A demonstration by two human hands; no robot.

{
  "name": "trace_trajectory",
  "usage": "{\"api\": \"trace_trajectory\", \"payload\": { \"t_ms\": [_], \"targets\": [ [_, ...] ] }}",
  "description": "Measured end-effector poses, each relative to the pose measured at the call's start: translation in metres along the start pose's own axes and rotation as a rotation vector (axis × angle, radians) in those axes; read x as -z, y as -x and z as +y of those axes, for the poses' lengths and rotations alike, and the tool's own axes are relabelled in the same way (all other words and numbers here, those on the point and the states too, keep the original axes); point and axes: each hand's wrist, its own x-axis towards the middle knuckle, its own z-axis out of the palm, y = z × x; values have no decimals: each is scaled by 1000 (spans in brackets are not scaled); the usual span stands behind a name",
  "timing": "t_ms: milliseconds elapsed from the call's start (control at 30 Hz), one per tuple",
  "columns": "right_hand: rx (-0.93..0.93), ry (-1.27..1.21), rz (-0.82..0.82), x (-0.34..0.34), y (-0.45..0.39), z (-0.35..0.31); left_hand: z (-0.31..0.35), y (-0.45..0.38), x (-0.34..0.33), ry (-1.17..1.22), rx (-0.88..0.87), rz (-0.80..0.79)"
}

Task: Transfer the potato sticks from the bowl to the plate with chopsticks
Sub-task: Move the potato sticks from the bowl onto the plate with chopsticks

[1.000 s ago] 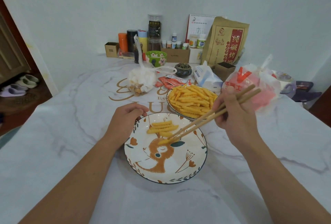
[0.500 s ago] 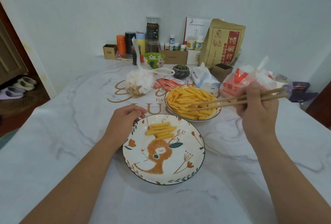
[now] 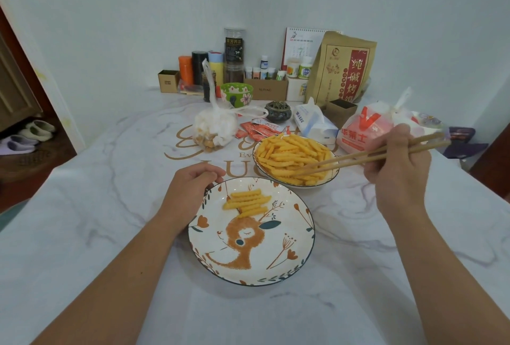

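Chopsticks [image 3: 367, 155] sit pinched in my right hand [image 3: 397, 162], tips down among the potato sticks [image 3: 292, 155] in the far bowl [image 3: 296, 184]. My left hand [image 3: 190, 190], fingers curled, rests against the near plate's [image 3: 276, 261] left rim; a few sticks [image 3: 247, 201] lie on it.

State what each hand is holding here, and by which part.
The right hand grips the pair of wooden chopsticks near their upper ends, tips down among the bowl's sticks. The left hand rests at the deer-patterned plate's rim, its fingers curled; no clear grip shows.
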Motion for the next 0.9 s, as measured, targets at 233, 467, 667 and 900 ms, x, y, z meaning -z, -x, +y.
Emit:
{"api": "trace_trajectory", "payload": {
  "t_ms": [233, 467, 667, 900],
  "targets": [
    [33, 43, -223, -3, 7, -3, 0, 0, 0, -10, 1, 1],
    [85, 39, -330, -14, 16, 8, 1, 1, -1, -16, 5, 6],
    [80, 45, -300, -10, 11, 5, 1, 0, -1, -15, 9, 14],
    [56, -25, 5, 6, -7, 2, 0, -1, -1, -17, 7, 4]
  ]
}}
